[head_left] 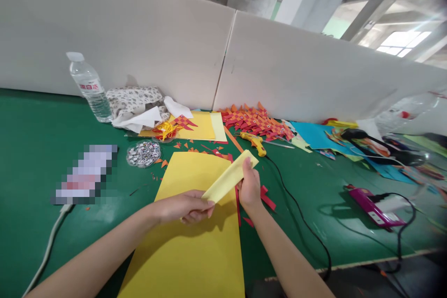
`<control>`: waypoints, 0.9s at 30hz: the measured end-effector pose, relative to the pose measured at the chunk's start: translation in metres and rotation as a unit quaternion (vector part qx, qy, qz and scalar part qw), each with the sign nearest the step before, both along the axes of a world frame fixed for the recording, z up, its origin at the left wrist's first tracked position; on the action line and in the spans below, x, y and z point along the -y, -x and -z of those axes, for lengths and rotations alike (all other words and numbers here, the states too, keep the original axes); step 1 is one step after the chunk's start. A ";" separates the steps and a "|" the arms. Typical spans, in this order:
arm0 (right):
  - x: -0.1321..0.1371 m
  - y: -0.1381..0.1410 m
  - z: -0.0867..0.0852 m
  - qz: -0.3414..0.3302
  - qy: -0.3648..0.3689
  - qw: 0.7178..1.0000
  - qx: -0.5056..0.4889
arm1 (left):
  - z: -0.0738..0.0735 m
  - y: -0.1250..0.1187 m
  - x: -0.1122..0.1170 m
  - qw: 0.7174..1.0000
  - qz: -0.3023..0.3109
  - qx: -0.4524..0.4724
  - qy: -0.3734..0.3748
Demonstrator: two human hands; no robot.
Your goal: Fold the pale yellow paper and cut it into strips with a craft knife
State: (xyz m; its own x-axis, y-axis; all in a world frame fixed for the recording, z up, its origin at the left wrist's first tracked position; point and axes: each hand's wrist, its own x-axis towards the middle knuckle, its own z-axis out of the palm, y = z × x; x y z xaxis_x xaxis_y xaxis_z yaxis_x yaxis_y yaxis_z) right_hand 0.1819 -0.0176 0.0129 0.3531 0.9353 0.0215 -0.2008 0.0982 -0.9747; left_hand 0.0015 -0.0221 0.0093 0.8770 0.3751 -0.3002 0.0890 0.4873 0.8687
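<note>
A folded strip of pale yellow paper (228,178) is held between both hands, above a large yellow sheet (190,237) lying on the green table (35,149). My left hand (186,207) pinches the strip's near end, fingers closed. My right hand (248,186) grips its far part, thumb on top. Red paper strips (267,198) lie beside the right wrist.
A yellow glue gun (254,143) with a black cord lies behind the hands. A pile of red-orange paper fish (258,121), a dish of googly eyes (143,153), a water bottle (90,86), cloth, blue paper (314,136) and a pink power strip (372,205) surround them. White partitions close the back.
</note>
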 end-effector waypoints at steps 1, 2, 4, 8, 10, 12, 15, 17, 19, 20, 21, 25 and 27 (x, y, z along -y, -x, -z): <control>-0.001 -0.001 0.001 -0.004 -0.001 1.000 -0.003 | -0.001 0.000 0.000 1.000 -0.001 -0.006 -0.003; -0.001 -0.002 0.001 -0.006 0.001 1.000 -0.006 | -0.002 0.000 0.000 1.000 0.000 -0.011 -0.007; -0.002 -0.003 0.002 -0.002 0.003 1.000 -0.016 | -0.004 0.000 0.002 1.000 0.000 -0.015 -0.018; -0.002 -0.003 -0.001 0.024 -0.010 0.999 -0.043 | -0.007 -0.001 0.006 0.995 -0.013 -0.051 -0.085; -0.002 -0.001 -0.002 0.037 -0.009 0.997 -0.064 | -0.008 -0.002 0.009 0.985 -0.030 -0.083 -0.149; -0.002 -0.001 -0.003 0.064 0.003 0.994 -0.088 | -0.008 -0.004 0.013 0.962 -0.068 -0.113 -0.239; -0.004 -0.001 -0.002 0.109 0.011 0.989 -0.102 | -0.003 -0.008 0.018 0.871 -0.155 -0.182 -0.430; -0.006 -0.002 -0.002 0.129 0.009 0.986 -0.101 | 0.002 -0.009 0.019 0.782 -0.199 -0.232 -0.544; -0.006 -0.003 -0.002 0.133 0.010 0.986 -0.103 | 0.007 -0.009 0.018 0.697 -0.225 -0.257 -0.630; -0.006 -0.003 -0.002 0.132 0.012 0.986 -0.104 | 0.009 -0.009 0.018 0.657 -0.231 -0.262 -0.668; -0.007 -0.003 -0.002 0.131 0.014 0.986 -0.105 | 0.010 -0.008 0.017 0.617 -0.233 -0.265 -0.704; -0.008 -0.005 0.002 0.130 0.011 0.986 -0.107 | 0.006 -0.006 0.016 0.501 -0.219 -0.272 -0.792; -0.009 -0.006 0.004 0.108 0.002 0.989 -0.105 | 0.003 -0.005 0.015 0.483 -0.224 -0.258 -0.806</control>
State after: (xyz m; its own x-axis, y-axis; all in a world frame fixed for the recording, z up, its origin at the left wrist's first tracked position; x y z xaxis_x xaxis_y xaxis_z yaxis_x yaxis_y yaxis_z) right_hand 0.1884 -0.0082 0.0093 0.5407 0.8377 -0.0775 -0.3738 0.1568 -0.9141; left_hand 0.0065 -0.0374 0.0062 0.5639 0.6034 0.5639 0.6956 -0.7151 0.0695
